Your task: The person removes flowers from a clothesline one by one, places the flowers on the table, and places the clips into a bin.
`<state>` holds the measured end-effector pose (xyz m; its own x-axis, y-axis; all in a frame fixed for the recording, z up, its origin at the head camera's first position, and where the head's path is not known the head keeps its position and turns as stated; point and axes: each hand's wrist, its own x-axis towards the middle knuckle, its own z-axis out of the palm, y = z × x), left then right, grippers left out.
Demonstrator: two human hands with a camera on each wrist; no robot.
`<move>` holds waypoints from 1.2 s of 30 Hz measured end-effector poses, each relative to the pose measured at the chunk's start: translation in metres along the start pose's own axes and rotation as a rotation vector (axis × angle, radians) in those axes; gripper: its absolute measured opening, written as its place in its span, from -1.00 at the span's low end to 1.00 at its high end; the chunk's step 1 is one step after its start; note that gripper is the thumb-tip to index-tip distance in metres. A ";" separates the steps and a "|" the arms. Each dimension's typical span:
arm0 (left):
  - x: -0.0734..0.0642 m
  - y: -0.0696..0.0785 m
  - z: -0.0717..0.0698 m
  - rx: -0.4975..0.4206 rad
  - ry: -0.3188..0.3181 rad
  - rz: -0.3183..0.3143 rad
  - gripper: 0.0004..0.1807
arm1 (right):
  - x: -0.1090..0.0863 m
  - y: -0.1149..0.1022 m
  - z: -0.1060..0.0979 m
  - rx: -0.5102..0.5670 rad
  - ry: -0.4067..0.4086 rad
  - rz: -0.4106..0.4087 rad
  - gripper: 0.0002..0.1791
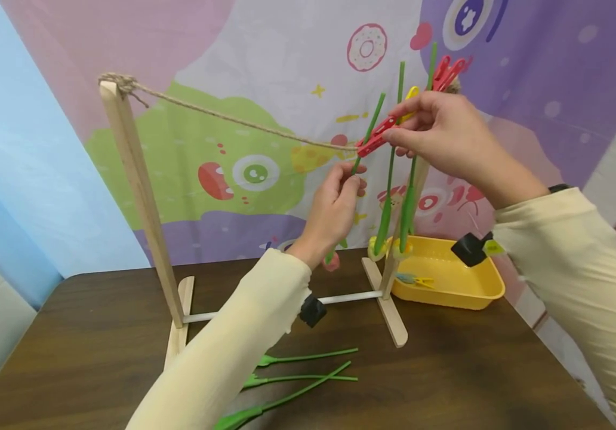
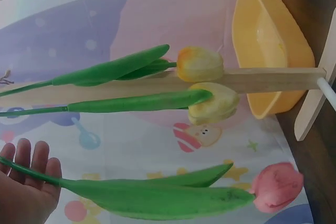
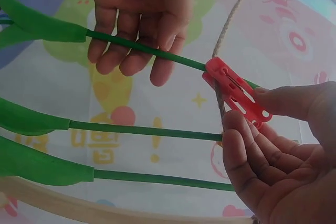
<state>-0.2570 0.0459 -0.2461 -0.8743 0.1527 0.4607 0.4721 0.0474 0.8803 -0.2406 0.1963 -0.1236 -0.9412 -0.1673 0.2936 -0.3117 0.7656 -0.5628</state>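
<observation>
Rope (image 1: 233,122) sags between left post (image 1: 144,197) and right post (image 2: 273,80); widest room along it lies from the left post to the hands. On the tabletop (image 1: 447,358), room widens toward the near right corner. Pink tulip (image 2: 163,198) at the rope's right half, bloom down, cut end up; long axis steep, top leaning right in the head view. Left hand (image 1: 335,206): thumb and fingers pinching its stem below the rope. Right hand (image 1: 442,134): thumb and fingertips pinching a red clothespin (image 1: 376,136), nose down-left where stem crosses rope. Close on the right, two yellow tulips (image 2: 212,103) hang bloom down, crowding that side. Yellow basin (image 1: 447,301) near the tabletop's far right corner, clothespins (image 1: 415,279) inside. Green stems (image 1: 313,377) lie toward the near edge, partly hidden by the left sleeve (image 1: 233,334).
</observation>
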 end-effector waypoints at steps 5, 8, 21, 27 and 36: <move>0.001 0.001 0.001 -0.013 0.004 0.014 -0.70 | 0.001 0.000 -0.002 0.046 -0.003 -0.029 -0.54; 0.002 0.002 0.002 -0.009 0.018 0.022 -0.70 | 0.001 -0.001 -0.003 0.060 0.003 -0.035 -0.55; 0.001 0.004 0.006 0.039 0.009 0.057 -0.71 | -0.001 -0.004 -0.003 0.213 -0.007 0.000 -0.60; 0.002 0.004 0.009 -0.049 -0.005 0.046 -0.73 | -0.004 -0.003 -0.004 0.140 -0.024 0.018 -0.50; 0.001 0.006 0.008 0.021 -0.023 0.074 -0.67 | -0.006 0.000 -0.006 0.162 -0.005 -0.033 -0.57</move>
<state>-0.2545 0.0540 -0.2412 -0.8343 0.1793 0.5213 0.5376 0.0555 0.8414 -0.2339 0.2012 -0.1207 -0.9305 -0.1942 0.3104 -0.3591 0.6495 -0.6702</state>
